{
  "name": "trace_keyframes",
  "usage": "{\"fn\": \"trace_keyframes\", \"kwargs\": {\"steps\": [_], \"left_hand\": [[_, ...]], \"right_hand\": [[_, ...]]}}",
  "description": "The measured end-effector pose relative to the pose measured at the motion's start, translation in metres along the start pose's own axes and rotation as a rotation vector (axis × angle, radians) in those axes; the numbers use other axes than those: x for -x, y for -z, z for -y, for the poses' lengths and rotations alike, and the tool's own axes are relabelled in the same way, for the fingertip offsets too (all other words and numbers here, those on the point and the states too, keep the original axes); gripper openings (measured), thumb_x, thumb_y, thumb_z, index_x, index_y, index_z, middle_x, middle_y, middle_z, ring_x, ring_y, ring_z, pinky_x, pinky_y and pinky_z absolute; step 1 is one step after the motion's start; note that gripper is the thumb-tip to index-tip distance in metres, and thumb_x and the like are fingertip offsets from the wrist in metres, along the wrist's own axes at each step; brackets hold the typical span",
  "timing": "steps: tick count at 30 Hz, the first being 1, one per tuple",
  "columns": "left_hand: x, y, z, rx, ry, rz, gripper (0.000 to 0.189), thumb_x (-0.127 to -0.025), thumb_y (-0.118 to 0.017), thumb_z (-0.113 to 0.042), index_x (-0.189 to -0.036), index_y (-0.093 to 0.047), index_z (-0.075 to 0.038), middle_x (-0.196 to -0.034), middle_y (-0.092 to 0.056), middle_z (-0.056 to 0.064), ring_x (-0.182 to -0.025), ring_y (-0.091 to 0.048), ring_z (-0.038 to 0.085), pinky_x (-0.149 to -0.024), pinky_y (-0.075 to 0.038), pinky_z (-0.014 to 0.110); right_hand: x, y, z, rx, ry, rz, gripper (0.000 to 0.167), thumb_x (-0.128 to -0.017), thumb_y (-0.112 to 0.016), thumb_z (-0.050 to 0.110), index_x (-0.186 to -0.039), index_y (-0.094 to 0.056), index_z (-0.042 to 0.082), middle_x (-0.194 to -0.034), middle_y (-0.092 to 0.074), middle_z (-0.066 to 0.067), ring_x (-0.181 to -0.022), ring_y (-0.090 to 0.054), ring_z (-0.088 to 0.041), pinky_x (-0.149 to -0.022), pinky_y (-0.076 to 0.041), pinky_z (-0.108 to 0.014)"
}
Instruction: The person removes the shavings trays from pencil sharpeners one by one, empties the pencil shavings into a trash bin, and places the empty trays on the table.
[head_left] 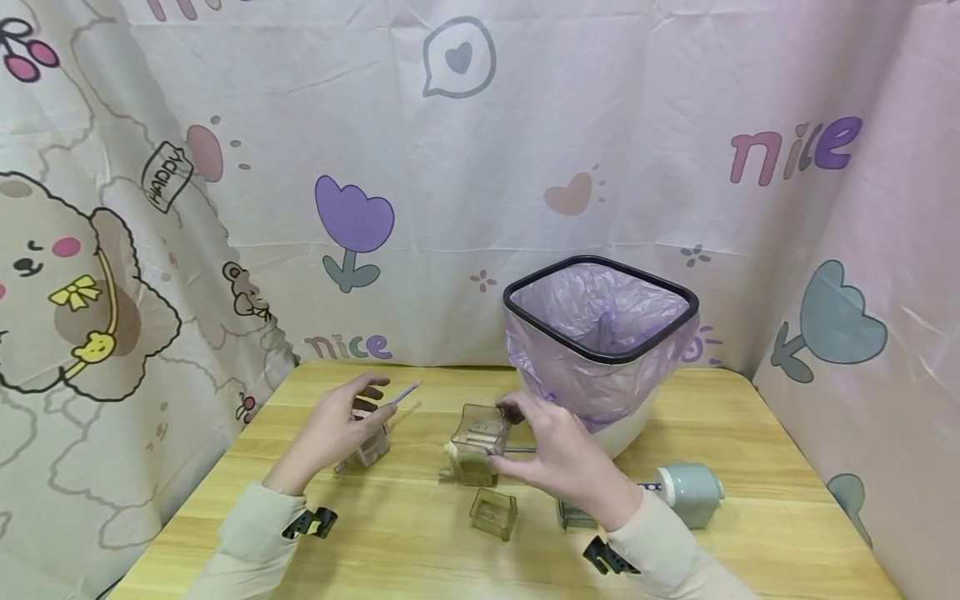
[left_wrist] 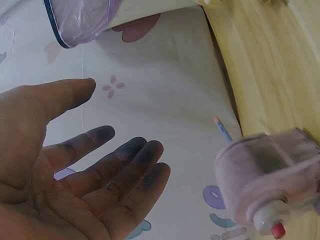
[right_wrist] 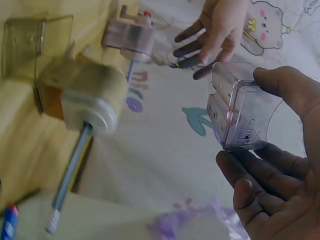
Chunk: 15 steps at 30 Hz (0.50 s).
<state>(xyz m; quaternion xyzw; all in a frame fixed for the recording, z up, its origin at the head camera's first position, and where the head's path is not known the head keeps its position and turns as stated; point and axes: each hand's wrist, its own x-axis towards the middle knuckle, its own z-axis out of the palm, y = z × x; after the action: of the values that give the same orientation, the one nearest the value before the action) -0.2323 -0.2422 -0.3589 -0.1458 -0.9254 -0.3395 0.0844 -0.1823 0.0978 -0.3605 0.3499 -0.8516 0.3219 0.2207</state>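
Observation:
My right hand [head_left: 558, 446] pinches a see-through plastic shavings drawer [right_wrist: 240, 112] between thumb and fingers, holding it up over the table. Behind it stands a cream pencil sharpener [right_wrist: 92, 97] with a grey pencil [right_wrist: 70, 170] in its front hole. My left hand [left_wrist: 95, 180] holds nothing; its fingers are spread and loosely bent, the tips smudged dark. Beside that hand is a pink pencil sharpener [left_wrist: 265, 180], partly covered by it in the head view, with a blue pencil [head_left: 406, 393] sticking out.
Another see-through drawer [head_left: 493, 512] sits on the wooden table [head_left: 420, 542] near the front. A blue-green sharpener [head_left: 693, 493] holding a pencil stands at right, a further drawer [head_left: 576, 515] below my right hand. At the back right is a bin [head_left: 630, 429] lined with a purple bag.

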Motion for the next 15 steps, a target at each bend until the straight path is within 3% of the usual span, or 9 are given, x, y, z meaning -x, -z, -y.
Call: {"fn": "trace_keyframes", "kwargs": {"steps": [8, 15], "left_hand": [[0.009, 0.004, 0.014, 0.021, 0.033, -0.009, 0.045, -0.102, -0.074, -0.025, -0.141, -0.063, -0.005, -0.125, -0.074, 0.02, -0.105, -0.078, 0.034, -0.088, -0.068, 0.045], [0.014, 0.004, 0.021, 0.007, 0.069, -0.003, 0.047, -0.103, -0.073, -0.029, -0.141, -0.063, -0.005, -0.129, -0.073, 0.021, -0.11, -0.077, 0.036, -0.092, -0.066, 0.048]], "right_hand": [[-0.002, -0.031, 0.003, -0.041, -0.088, 0.102, 0.056, -0.083, -0.093, 0.029, -0.127, -0.064, 0.008, -0.116, -0.077, -0.006, -0.105, -0.075, -0.019, -0.094, -0.065, -0.036], [-0.006, -0.06, 0.005, -0.028, -0.117, 0.192, 0.054, -0.083, -0.093, 0.03, -0.124, -0.065, 0.007, -0.112, -0.079, -0.006, -0.101, -0.076, -0.018, -0.09, -0.065, -0.033]]}}
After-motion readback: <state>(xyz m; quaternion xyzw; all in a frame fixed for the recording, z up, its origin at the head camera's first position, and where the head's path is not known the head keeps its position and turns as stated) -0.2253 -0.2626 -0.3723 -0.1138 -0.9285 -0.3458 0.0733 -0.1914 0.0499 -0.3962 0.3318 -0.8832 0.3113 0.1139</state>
